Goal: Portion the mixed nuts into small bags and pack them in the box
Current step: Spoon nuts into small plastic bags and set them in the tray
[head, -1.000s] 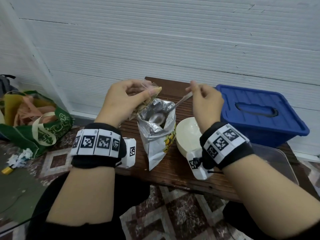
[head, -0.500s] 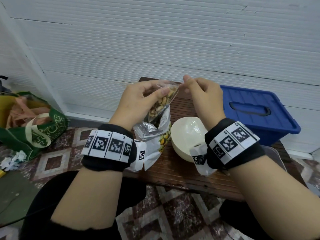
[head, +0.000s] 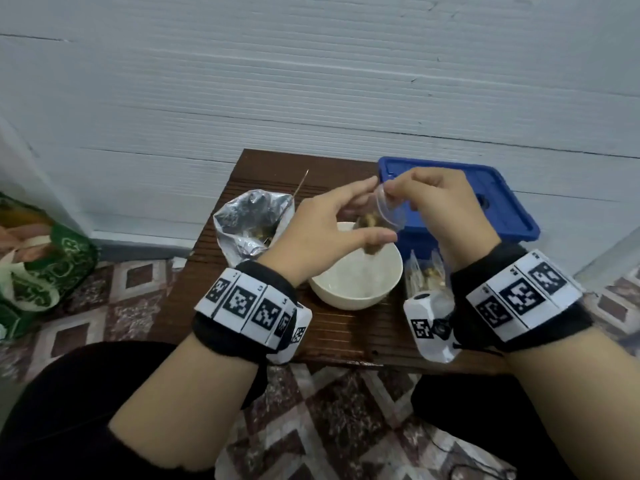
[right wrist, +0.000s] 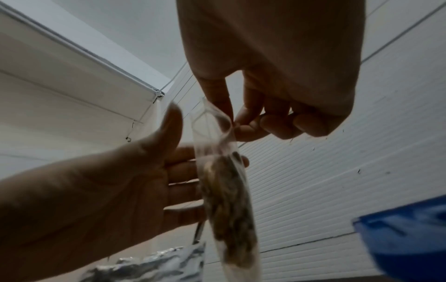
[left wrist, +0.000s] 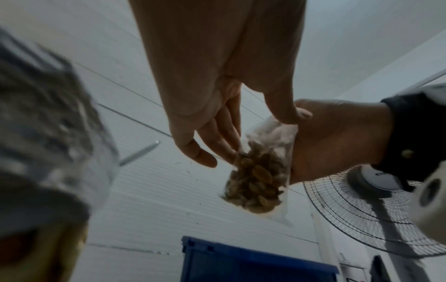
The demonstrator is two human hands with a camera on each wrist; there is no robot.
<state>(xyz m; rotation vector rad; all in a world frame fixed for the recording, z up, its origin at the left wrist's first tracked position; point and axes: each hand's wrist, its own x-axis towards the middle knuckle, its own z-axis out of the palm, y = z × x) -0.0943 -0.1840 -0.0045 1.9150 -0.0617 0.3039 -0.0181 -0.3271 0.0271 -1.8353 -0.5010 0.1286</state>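
A small clear bag (head: 375, 225) part filled with mixed nuts hangs above the white bowl (head: 356, 289). My right hand (head: 393, 194) pinches its top edge between thumb and curled fingers, as the right wrist view shows on the small clear bag (right wrist: 226, 190). My left hand (head: 377, 211) is spread beside it, fingers straight against the bag's side, thumb apart. The left wrist view shows the nuts gathered low in the small clear bag (left wrist: 255, 181). The open foil nut bag (head: 252, 220) stands left of the bowl with a spoon handle (head: 301, 183) sticking out.
The blue box lid (head: 485, 202) lies at the table's back right. Several filled small bags (head: 426, 271) lie right of the bowl. The brown slatted table (head: 214, 289) is small. A green shopping bag (head: 45, 265) sits on the floor at left. A fan (left wrist: 362, 209) stands to the right.
The right hand left the spoon in the foil bag and took the small bag's top. Both hands moved right from the foil bag to above the bowl. The left hand's grip relaxed.
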